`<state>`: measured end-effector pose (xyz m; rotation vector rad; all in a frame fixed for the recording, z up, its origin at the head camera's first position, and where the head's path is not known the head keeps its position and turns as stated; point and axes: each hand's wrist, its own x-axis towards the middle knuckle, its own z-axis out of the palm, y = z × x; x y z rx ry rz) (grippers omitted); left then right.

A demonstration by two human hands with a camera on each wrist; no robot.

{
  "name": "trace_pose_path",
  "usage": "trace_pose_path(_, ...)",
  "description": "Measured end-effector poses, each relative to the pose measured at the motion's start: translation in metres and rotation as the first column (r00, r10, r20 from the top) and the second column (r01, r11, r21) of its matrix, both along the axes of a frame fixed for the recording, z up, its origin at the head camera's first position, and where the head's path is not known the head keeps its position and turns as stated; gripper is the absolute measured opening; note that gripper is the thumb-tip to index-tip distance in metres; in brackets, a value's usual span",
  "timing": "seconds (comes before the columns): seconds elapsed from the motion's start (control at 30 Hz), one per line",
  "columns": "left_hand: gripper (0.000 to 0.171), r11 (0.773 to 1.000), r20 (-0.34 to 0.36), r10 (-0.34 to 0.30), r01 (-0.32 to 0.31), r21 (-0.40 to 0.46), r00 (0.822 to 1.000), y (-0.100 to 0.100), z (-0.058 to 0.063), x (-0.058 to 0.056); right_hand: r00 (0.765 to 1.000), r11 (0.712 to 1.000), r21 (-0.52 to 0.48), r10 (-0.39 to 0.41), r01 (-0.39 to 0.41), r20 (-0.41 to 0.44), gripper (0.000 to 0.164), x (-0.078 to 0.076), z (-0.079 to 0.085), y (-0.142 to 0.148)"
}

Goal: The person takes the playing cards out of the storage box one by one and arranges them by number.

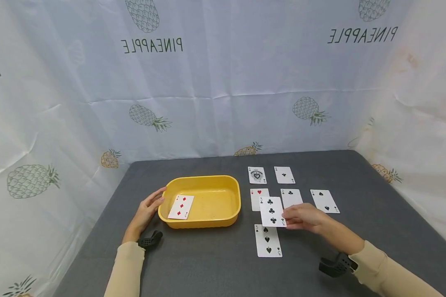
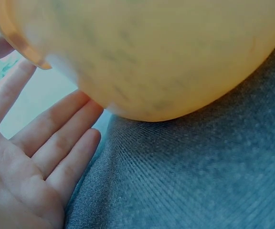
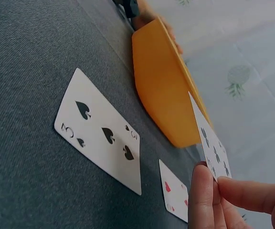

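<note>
1. My left hand [image 1: 145, 212], fingers extended, touches the yellow tray [image 1: 198, 223] at its left end.
2. My right hand [image 1: 304, 217] pinches the three of clubs [image 1: 271, 211], right of the tray.
3. Inside the tray, toward its left, lies the three of diamonds [image 1: 181, 207].

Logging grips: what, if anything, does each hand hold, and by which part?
The right hand pinches the three of clubs card by its right edge, near the lower corner; the left hand only touches the tray.
</note>
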<state>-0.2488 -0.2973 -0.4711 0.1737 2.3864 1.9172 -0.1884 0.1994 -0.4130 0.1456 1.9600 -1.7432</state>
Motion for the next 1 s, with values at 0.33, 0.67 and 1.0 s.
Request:
trace_pose_path(0.33, 0.058, 1.000, 0.013, -0.004, 0.004, -0.002, 1.000, 0.001, -0.001, 0.000, 0.999, 0.997, 0.064, 0.038, -0.038, -0.001, 0.013, 0.012, -0.008, 0.025)
trace_pose_path(0.67, 0.058, 1.000, 0.019, -0.001, 0.001, -0.007, 1.000, 0.002, 0.001, 0.000, 0.995, 0.992, 0.074, 0.101, -0.102, 0.025, 0.009, 0.023, -0.020, 0.059)
trace_pose_path(1.0, 0.058, 1.000, 0.013, -0.007, 0.007, -0.007, 1.000, 0.000, 0.000, 0.000, 0.995, 0.990, 0.111, 0.076, -0.084, 0.069, 0.010, 0.034, -0.027, 0.078)
